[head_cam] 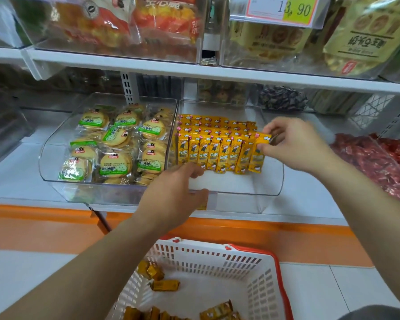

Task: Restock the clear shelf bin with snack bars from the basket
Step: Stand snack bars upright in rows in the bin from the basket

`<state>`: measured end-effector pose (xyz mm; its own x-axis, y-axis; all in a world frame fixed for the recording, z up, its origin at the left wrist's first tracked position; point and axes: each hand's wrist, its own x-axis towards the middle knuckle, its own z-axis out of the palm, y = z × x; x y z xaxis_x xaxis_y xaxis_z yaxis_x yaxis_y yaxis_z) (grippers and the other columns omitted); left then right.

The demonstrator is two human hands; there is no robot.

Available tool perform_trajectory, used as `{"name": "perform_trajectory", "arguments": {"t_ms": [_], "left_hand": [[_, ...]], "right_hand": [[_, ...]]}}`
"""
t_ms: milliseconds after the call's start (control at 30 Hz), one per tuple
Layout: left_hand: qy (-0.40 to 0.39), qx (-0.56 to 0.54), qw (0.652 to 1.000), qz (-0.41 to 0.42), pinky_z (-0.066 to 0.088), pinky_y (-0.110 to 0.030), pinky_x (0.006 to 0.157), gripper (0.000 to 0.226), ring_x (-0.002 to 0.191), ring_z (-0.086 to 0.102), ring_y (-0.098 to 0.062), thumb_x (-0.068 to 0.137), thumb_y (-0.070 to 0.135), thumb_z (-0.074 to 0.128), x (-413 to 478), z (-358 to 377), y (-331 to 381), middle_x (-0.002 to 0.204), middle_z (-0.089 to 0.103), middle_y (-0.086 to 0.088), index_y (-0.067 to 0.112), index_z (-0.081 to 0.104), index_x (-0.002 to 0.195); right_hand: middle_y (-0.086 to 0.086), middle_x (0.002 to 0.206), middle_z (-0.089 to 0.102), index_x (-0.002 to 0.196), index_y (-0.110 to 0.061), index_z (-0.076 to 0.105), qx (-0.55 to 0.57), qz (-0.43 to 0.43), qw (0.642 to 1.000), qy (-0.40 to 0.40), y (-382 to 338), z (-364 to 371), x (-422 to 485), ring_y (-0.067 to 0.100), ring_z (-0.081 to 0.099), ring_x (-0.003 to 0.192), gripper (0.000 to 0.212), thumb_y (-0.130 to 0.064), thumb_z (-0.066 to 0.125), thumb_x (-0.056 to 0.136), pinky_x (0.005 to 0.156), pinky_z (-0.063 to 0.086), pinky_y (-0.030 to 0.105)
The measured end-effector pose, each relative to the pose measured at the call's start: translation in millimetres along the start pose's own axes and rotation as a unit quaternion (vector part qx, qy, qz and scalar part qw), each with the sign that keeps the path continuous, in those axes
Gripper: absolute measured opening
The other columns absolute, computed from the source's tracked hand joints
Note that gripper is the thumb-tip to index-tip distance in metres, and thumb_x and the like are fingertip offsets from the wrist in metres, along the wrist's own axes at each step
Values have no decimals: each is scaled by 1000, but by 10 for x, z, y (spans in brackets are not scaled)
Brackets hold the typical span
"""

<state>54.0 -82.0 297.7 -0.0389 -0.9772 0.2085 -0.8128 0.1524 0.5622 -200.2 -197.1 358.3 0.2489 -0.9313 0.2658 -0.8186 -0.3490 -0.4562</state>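
A clear shelf bin (pixel 270 181) holds rows of yellow snack bars (pixel 213 148) standing side by side. My right hand (pixel 296 146) pinches the rightmost yellow bar (pixel 258 155) at the end of the front row. My left hand (pixel 178 195) reaches over the bin's front wall, its fingers touching the lower ends of the front-row bars and its thumb against the wall. Below stands a white basket with a red rim (pixel 259 276), with several loose yellow bars (pixel 165 285) lying on its bottom.
A second clear bin (pixel 53 162) of round green-labelled biscuits sits to the left. Red wrapped sweets (pixel 376 162) fill a bin on the right. The upper shelf (pixel 171 68) carries bagged snacks and a price tag (pixel 284 8). An orange ledge (pixel 56 218) runs below.
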Motion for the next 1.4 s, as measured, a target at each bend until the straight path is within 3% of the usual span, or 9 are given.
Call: {"name": "perform_trajectory", "arguments": {"t_ms": [133, 267, 400, 500, 733, 1000, 1200, 1300, 1400], "left_hand": [[-21, 46, 999, 12, 54, -31, 88, 37, 111, 63, -13, 93, 36, 71, 22, 33, -54, 127, 68, 9, 28, 64, 128], [-41, 100, 994, 27, 55, -30, 79, 27, 99, 67, -14, 96, 33, 66, 40, 72, -91, 114, 72, 11, 33, 67, 123], [-28, 116, 992, 45, 58, -34, 78, 23, 96, 68, -14, 95, 32, 67, 39, 93, -117, 109, 73, 12, 34, 69, 118], [-21, 114, 992, 50, 59, -34, 76, 22, 95, 68, -14, 95, 32, 67, 51, 112, -140, 108, 73, 13, 35, 68, 117], [-19, 132, 990, 54, 52, -28, 70, 22, 94, 67, -13, 95, 31, 66, -4, 120, -155, 108, 72, 14, 36, 67, 116], [-22, 73, 995, 69, 58, -34, 77, 23, 90, 65, -12, 91, 33, 73, 820, 242, 296, 95, 66, 14, 29, 67, 112], [-42, 160, 983, 83, 42, -43, 106, 56, 131, 43, -26, 81, 36, 81, 1672, 786, 369, 138, 55, 1, 38, 58, 132], [-36, 180, 979, 92, 37, -45, 104, 65, 130, 39, -31, 75, 49, 83, 1752, 1009, 345, 139, 49, -3, 39, 57, 134], [2, 159, 982, 104, 34, -46, 104, 46, 128, 42, -31, 74, 50, 83, 1775, 1067, 295, 132, 53, -2, 41, 66, 116]], "right_hand": [[-2, 105, 70, 103, -32, 65, -223, 14, 973, -59, 107, 128, 349, 27, 63, 103, 34, -42, 76, 72, 84, 54, 40], [-2, 119, 67, 116, -35, 66, -257, 25, 955, -147, 201, 185, 638, 26, 61, 110, 43, -41, 77, 75, 91, 52, 42], [-4, 104, 67, 102, -34, 67, -272, 9, 943, -191, 227, 186, 753, 22, 63, 93, 31, -40, 81, 75, 83, 56, 41], [-4, 91, 68, 94, -29, 68, -258, 4, 953, -160, 237, 164, 771, 21, 62, 83, 30, -45, 79, 71, 76, 57, 41], [6, 125, 65, 123, -21, 67, -142, 10, 983, -112, 358, 326, 584, 23, 60, 94, 39, -29, 74, 85, 87, 51, 37], [-2, 118, 70, 114, -30, 71, -66, 38, 995, -65, 386, 383, 511, 21, 61, 100, 37, -36, 81, 79, 89, 51, 38], [1, 101, 68, 100, -34, 70, -74, 21, 995, -61, 433, 351, 494, 28, 61, 102, 18, -34, 73, 83, 82, 53, 39], [-1, 93, 65, 93, -34, 69, -82, 17, 994, -76, 456, 328, 491, 27, 60, 97, 12, -32, 71, 82, 78, 53, 38], [-3, 102, 68, 97, -36, 70, -95, 15, 992, -79, 468, 278, 490, 24, 61, 101, 18, -35, 76, 81, 84, 54, 40]]}}
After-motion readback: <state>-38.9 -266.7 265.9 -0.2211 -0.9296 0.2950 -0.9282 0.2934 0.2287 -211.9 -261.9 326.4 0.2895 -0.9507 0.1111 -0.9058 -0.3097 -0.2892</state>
